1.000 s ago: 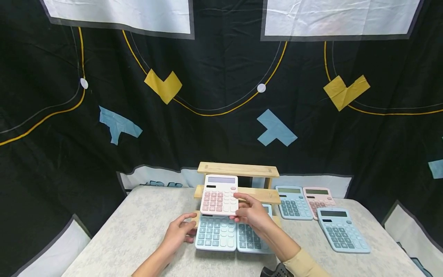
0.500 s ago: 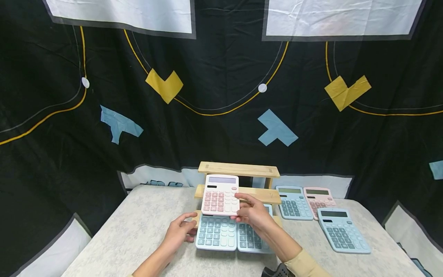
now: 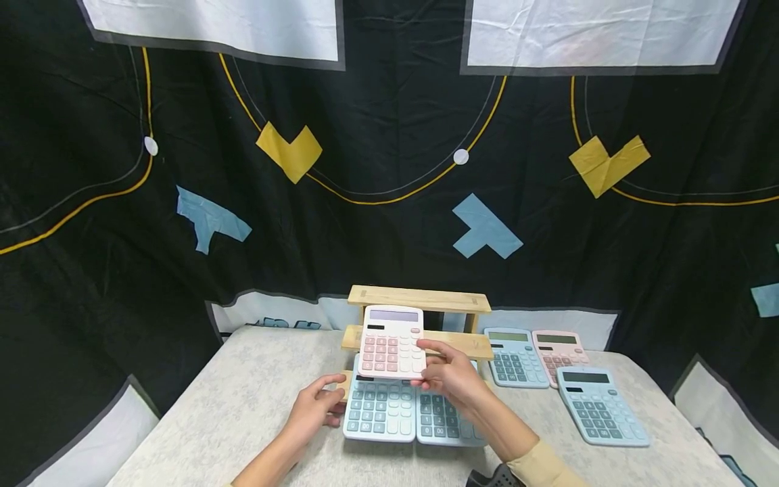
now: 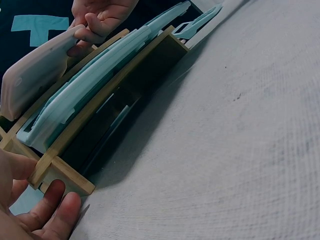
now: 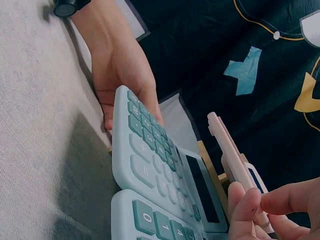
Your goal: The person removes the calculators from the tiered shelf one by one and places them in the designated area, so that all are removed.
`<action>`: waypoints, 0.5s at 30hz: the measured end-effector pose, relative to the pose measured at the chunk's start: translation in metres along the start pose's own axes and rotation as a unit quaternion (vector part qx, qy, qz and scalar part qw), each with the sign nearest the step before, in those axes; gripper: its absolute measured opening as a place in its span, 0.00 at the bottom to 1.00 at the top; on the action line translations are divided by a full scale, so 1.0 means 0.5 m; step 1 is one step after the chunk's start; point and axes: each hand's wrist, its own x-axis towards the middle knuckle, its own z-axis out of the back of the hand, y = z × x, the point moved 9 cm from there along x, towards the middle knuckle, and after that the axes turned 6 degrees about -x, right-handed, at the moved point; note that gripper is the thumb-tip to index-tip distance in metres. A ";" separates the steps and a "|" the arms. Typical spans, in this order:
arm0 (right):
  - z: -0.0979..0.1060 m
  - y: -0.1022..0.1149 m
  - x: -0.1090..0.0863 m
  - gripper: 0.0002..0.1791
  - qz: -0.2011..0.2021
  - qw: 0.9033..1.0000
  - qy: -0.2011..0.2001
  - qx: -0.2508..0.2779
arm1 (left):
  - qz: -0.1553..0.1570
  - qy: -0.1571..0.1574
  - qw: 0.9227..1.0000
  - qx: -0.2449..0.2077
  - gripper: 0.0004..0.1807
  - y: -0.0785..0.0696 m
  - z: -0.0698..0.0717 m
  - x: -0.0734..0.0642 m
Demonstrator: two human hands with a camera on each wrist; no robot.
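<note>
Pink calculator (image 3: 391,341), pinched at its edge in the right-hand grip (image 3: 449,374), is shifted slightly right and tilted above the blue calculators (image 3: 380,408); left hand (image 3: 316,408) is rested, fingers relaxed, against the wooden rack (image 4: 60,172).

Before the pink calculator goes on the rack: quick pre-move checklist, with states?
1. Right hand grips pink calculator by its right edge: ok.
2. Left hand steadies rack at its left end: ok.
3. Lower tier already holds two blue calculators: not ok for that tier.
4. Middle shelf bare on the right side: ok; behind the pink one, cannot tell.
5. Three spare calculators lie on the table, apart from the rack: ok.
</note>
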 end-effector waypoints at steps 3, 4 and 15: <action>0.007 0.001 -0.003 0.34 0.000 1.000 -0.005 -0.002 | 0.002 -0.002 1.000 0.001 0.23 0.001 0.001 0.001; 0.009 0.001 -0.005 0.34 -0.001 1.000 -0.008 0.000 | 0.002 -0.001 1.000 0.000 0.23 0.001 0.000 0.001; 0.037 0.012 -0.029 0.34 0.000 1.000 -0.007 0.002 | 0.000 -0.005 1.000 -0.002 0.23 0.001 0.000 0.000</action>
